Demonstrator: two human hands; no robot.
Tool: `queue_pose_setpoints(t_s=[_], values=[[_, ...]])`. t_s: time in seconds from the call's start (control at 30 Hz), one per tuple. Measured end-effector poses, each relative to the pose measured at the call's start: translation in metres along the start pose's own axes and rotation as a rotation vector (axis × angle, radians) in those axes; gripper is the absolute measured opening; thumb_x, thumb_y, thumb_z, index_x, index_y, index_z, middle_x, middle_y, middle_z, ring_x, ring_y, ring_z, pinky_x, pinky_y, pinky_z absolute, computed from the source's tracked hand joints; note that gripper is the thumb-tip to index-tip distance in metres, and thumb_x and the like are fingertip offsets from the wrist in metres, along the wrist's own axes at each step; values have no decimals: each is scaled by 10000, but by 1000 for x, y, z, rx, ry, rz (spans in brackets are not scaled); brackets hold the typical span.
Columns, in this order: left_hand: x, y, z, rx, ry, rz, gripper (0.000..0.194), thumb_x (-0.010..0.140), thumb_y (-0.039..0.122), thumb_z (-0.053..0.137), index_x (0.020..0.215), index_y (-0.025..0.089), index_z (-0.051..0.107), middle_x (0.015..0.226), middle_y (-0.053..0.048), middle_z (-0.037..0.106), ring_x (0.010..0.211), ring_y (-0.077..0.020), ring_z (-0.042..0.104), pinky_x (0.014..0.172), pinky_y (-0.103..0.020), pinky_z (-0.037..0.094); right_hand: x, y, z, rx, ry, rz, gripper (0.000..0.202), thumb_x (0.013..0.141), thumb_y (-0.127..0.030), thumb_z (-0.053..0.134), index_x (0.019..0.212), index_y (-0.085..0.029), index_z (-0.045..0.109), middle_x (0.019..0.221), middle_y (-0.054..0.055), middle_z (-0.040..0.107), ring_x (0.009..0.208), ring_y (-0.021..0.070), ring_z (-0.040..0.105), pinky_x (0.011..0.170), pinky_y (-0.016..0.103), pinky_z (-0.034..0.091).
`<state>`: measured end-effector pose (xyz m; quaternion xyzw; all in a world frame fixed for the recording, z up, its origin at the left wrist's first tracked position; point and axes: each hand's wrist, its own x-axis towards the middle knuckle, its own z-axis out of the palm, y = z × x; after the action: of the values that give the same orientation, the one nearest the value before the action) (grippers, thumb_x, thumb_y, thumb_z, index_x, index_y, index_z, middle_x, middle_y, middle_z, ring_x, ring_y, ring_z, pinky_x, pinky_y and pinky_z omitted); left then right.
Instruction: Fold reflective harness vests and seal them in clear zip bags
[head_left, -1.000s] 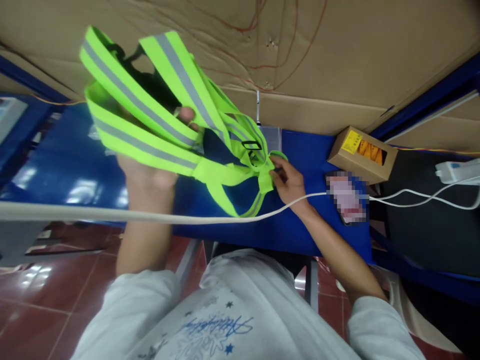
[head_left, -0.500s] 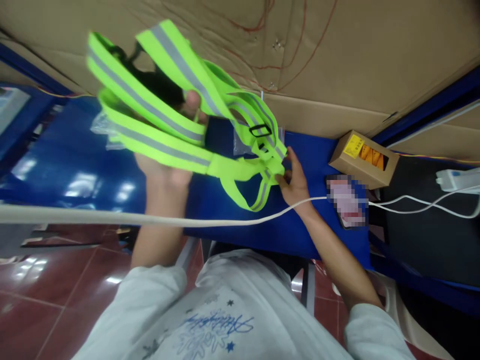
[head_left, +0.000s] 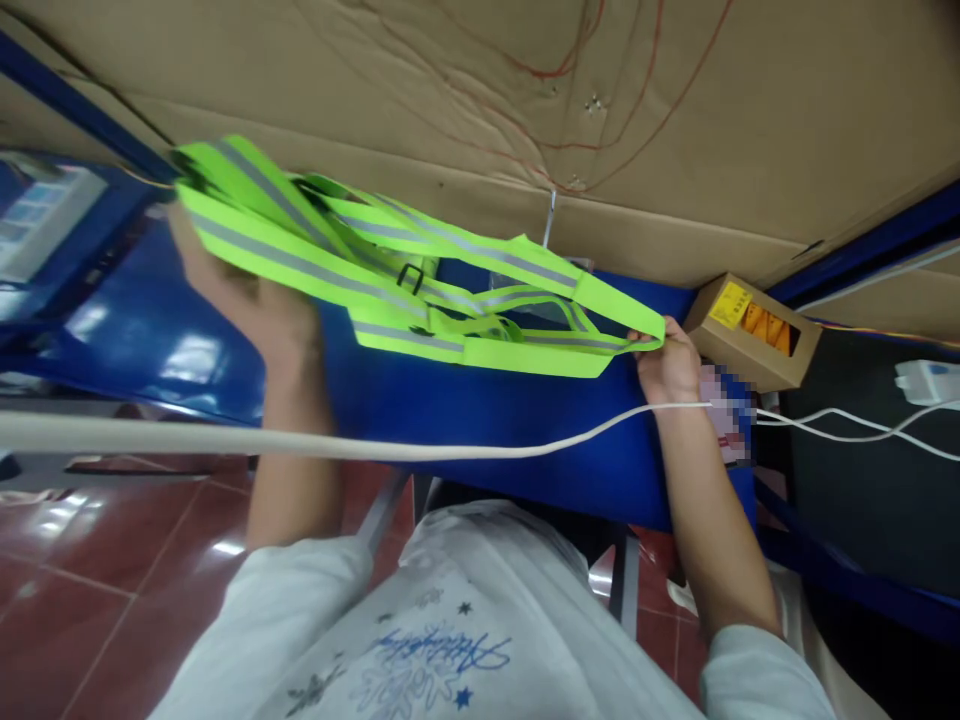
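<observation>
Through the head camera I am seeing both bare arms reaching forward from white sleeves over a blue table point(head_left: 480, 415), with a lime-green harness point(head_left: 525, 357) stretching between the two hands. The left hand point(head_left: 251, 305) is reaching up on the left side, its forearm rising almost straight and its wrist bending outward, so that the hand is slanting up and to the left. It is supporting the harness's bunched left end from behind and below; the straps are hiding its fingers, so I cannot tell whether they are spreading or closing. The right forearm is leaning slightly left as it rises, and the right hand point(head_left: 671, 365) is pinching the looped right end of the harness between thumb and fingers. The harness is hanging above the table in front of a cardboard wall point(head_left: 450, 90), its grey stripes running lengthwise and a black buckle point(head_left: 410, 278) showing left of its middle. A white cable point(head_left: 450, 452) is crossing the view in front of both arms. Just beside the right hand, a blurred-out phone point(head_left: 727, 420) is lying partly hidden, and beyond it an open-windowed box point(head_left: 724, 335) is showing orange contents.
</observation>
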<state>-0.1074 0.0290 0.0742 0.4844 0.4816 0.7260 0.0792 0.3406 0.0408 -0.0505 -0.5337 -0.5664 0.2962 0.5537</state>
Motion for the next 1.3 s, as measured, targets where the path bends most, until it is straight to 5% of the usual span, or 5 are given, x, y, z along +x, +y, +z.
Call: queue_pose_setpoints(t_s=[0.1, 0.2, 0.4, 0.63, 1.3], values=[[-25, 14, 10, 160, -103, 343, 287, 980, 390, 661, 1069, 120, 705, 1024, -52, 673, 993, -205, 593, 1033, -370, 473, -6, -20, 6, -58, 153, -92, 290, 1038, -478, 556, 1125, -219, 653, 1048, 116, 681, 953, 220, 664, 898, 414, 571], [-61, 29, 29, 360, -502, 456, 281, 1021, 410, 617, 1205, 249, 754, 1206, -66, 751, 1038, -259, 630, 1073, -468, 423, -24, -61, 15, -105, 171, -212, 368, 1070, -479, 498, 1289, -225, 650, 1314, 165, 635, 1226, 267, 616, 1105, 466, 484], [-128, 40, 80, 339, -1160, 496, 301, 1083, 322, 482, 1254, 349, 728, 984, -65, 758, 924, -237, 661, 919, -469, 469, -63, -111, 37, -173, -451, -246, 660, 933, -669, 668, 1453, -269, 597, 1377, 114, 694, 1274, 313, 667, 1083, 470, 550], [-128, 9, 92, 238, -1175, 459, 587, 964, 637, 654, 1387, 230, 644, 1295, -157, 679, 1219, -318, 618, 1038, -492, 453, -57, -91, 35, -58, -516, 10, 742, 803, -556, 851, 1432, -259, 590, 1441, 85, 669, 1335, 283, 638, 1150, 442, 512], [-132, 6, 84, 234, -1075, 490, 344, 961, 432, 663, 1240, 233, 643, 1360, -129, 690, 1271, -282, 646, 1041, -465, 400, -60, -99, 29, -264, -426, -143, 697, 828, -443, 854, 1460, -277, 610, 1437, 82, 696, 1311, 298, 684, 1125, 449, 566]])
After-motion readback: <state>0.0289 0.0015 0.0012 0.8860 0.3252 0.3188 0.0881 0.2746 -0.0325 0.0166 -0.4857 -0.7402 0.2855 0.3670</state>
